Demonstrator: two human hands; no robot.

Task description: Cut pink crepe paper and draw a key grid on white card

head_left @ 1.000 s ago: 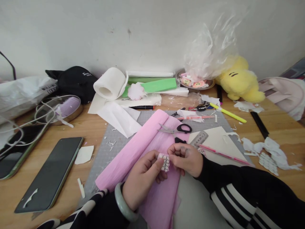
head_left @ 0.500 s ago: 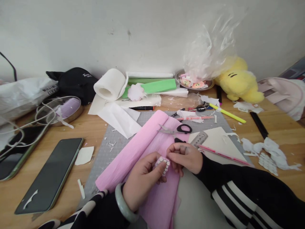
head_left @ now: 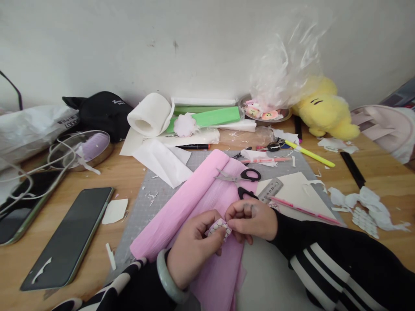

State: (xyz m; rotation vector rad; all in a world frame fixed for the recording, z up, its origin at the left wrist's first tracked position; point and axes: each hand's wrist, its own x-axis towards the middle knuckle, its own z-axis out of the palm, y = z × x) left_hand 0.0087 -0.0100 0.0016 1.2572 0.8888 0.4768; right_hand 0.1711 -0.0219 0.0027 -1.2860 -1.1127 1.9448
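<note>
Between the thumb and fingers of my left hand (head_left: 194, 248) is a small purplish sheet of round white adhesive dots (head_left: 219, 225). My right hand (head_left: 254, 218) is closed in a pinch at the right edge of this sheet; what exactly lies between its fingertips is hidden. Both hands are above pink crepe paper (head_left: 181, 203), part of it rolled and part spread flat. Scissors (head_left: 238, 177) with black handles lie opened on the paper, just beyond my right hand. A metal ruler (head_left: 270, 190) rests close by.
A pink patterned stick (head_left: 304, 211) lies on white card at the right. Two phones, one a dark phone (head_left: 69, 237), are at the left. Behind are a paper roll (head_left: 151, 114), green paper (head_left: 217, 117) and a yellow plush toy (head_left: 326, 110). Paper scraps (head_left: 369, 209) litter the right side.
The dot sheet has tilted and turned slightly in my left hand, and my left thumb now covers more of it. My right hand has shifted a little downward, staying at its edge.
</note>
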